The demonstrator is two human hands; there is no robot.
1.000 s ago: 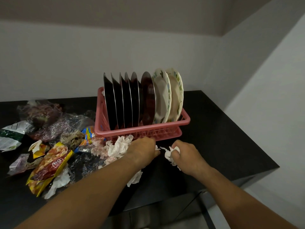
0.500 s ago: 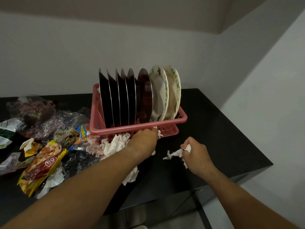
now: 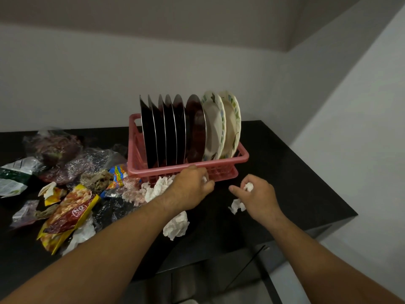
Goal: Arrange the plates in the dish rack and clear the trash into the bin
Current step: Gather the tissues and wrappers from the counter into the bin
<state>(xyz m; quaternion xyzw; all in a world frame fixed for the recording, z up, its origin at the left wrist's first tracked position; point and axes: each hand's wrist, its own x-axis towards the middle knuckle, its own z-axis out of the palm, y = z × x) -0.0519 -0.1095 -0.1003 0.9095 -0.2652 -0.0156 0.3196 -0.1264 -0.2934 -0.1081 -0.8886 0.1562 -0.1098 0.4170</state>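
Note:
A pink dish rack (image 3: 241, 160) stands on the black counter (image 3: 295, 185) with several dark steel plates (image 3: 171, 132) and two white patterned plates (image 3: 215, 126) upright in it. My left hand (image 3: 190, 187) is at the rack's front rim, closed on a small white tissue scrap. My right hand (image 3: 258, 196) hovers just right of it, closed on crumpled white tissue (image 3: 237, 205) that sticks out below and above the fingers. More crumpled tissue lies by the rack's front (image 3: 157, 187) and under my left forearm (image 3: 176, 224).
Trash covers the counter's left half: a red and yellow snack wrapper (image 3: 68, 216), a blue and orange wrapper (image 3: 118, 174), clear plastic bags (image 3: 65, 159), a green and white packet (image 3: 15, 174). The counter's front edge runs near my forearms. White walls enclose the corner. No bin is visible.
My left hand moved up from the counter to the rack's front rim. My right hand drew apart to the right with its tissue.

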